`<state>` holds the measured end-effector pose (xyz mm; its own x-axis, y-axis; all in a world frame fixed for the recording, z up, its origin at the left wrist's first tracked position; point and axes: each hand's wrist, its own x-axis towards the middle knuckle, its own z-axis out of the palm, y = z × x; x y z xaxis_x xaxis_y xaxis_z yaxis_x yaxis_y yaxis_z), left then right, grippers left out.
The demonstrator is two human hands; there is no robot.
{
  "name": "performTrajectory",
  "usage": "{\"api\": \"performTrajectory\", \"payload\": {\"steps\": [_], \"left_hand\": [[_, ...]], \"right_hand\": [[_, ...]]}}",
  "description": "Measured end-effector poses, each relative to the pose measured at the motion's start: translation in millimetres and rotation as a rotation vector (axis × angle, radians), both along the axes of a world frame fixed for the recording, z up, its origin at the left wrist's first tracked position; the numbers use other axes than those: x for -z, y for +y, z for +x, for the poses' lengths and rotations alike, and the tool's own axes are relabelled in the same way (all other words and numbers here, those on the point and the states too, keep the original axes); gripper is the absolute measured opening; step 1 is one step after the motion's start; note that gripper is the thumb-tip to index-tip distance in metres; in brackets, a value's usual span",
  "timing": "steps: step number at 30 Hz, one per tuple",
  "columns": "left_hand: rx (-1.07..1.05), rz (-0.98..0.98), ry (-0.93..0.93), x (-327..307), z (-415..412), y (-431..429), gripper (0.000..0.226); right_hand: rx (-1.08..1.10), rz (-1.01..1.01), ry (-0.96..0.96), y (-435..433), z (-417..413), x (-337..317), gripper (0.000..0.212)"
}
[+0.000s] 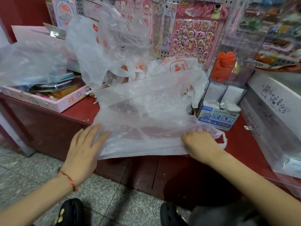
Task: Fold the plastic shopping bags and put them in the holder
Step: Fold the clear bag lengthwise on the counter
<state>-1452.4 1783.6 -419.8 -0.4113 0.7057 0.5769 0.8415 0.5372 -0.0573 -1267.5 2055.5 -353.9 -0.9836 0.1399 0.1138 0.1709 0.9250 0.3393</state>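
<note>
Thin translucent whitish plastic shopping bag (143, 115) lies spread across the front of the dark red worktop (241, 144), near edge hanging a bit over the worktop's lip. Left hand (84, 144), w/ a red string bracelet (69, 181) at the wrist, is flat, fingers straight and together, pressing on the bag's L edge. Right hand (198, 144) has fingers curled, bunching the plastic at the bag's R end; the looped handles stick out just beyond it.

Behind the bag: a puffy heap of more clear plastic bags (105, 46), and a white plastic bag w/ red print (179, 67) slumped beside it. To the R of that stands a tall clear acrylic compartment box (241, 51) w/ a red-orange bag bundle (224, 66) in its upper part. In front of the box sits a blue-and-white printed carton (218, 118), touching the bag's far R corner.

L side: pink cardboard tray (48, 101) full of stationery. Back wall: pink bear sticker sheets (195, 38) on pegboard. Far R: long white lettered box (273, 103). Below: grey speckled floor (105, 193), black shoes (70, 211).
</note>
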Motion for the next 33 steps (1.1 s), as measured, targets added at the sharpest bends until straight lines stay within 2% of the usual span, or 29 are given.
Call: {"api": "performTrajectory", "payload": {"steps": [2,3,5,7,8,10,12,14,16,19,21,23,25,26,29,31,33], "left_hand": [[0.025,-0.067,0.01,7.3,-1.7,1.2,0.096],[0.033,-0.081,-0.014,10.3,-1.4,2.3,0.096],[0.035,-0.087,-0.039,14.4,-0.9,7.1,0.104],[0.045,-0.09,0.018,16.9,-0.9,12.8,0.106],[0.066,-0.095,0.059,18.0,-0.5,14.9,0.102],[0.128,-0.101,0.101,21.6,-1.6,17.9,0.088],[0.177,-0.133,0.13,24.8,-3.9,19.9,0.081],[0.207,-0.197,0.163,28.7,-6.4,19.6,0.086],[0.245,-0.254,0.204,34.1,-11.1,16.9,0.095],[0.291,-0.365,0.191,39.7,-19.1,7.1,0.122],[0.296,-0.412,0.19,40.9,-25.6,-2.1,0.123],[0.306,-0.428,0.21,40.1,-28.4,-9.2,0.105],[0.322,-0.391,0.233,36.8,-28.1,-11.5,0.076],[0.322,-0.392,0.253,34.1,-27.4,-10.2,0.078],[0.331,-0.44,0.334,32.8,-25.4,-5.0,0.114],[0.264,-0.474,0.332,36.2,-26.1,-5.0,0.131],[0.228,-0.45,0.354,40.4,-31.8,-7.7,0.134]], "right_hand": [[0.159,-0.277,-0.154,-0.1,8.3,-16.1,0.015],[0.183,-0.435,-0.132,0.0,10.4,-25.6,0.022],[0.111,-0.573,0.095,-3.9,6.7,-37.0,0.028],[-0.075,-0.519,0.37,-10.8,-6.0,-34.9,0.012],[-0.141,-0.441,0.403,-15.5,-14.6,-26.9,0.017],[-0.234,-0.312,0.303,-19.0,-31.7,-7.0,0.045],[-0.216,-0.33,0.12,-19.0,-40.0,6.8,0.071],[-0.109,-0.415,-0.102,-15.0,-33.1,17.2,0.092],[-0.009,-0.421,-0.283,-6.9,-20.4,23.5,0.098],[0.067,-0.378,-0.403,8.5,-7.3,20.3,0.107],[0.139,-0.325,-0.433,19.1,-2.9,19.7,0.122],[0.182,-0.264,-0.402,20.0,-0.3,19.0,0.125],[0.163,-0.174,-0.264,12.9,1.8,21.5,0.125],[0.109,-0.105,-0.172,8.6,2.1,21.4,0.127],[-0.145,-0.012,0.027,-5.2,-2.2,35.0,0.105],[-0.231,-0.037,0.055,-12.5,-5.6,49.2,0.1],[-0.25,-0.067,0.089,-14.2,-10.4,55.9,0.095]]}}
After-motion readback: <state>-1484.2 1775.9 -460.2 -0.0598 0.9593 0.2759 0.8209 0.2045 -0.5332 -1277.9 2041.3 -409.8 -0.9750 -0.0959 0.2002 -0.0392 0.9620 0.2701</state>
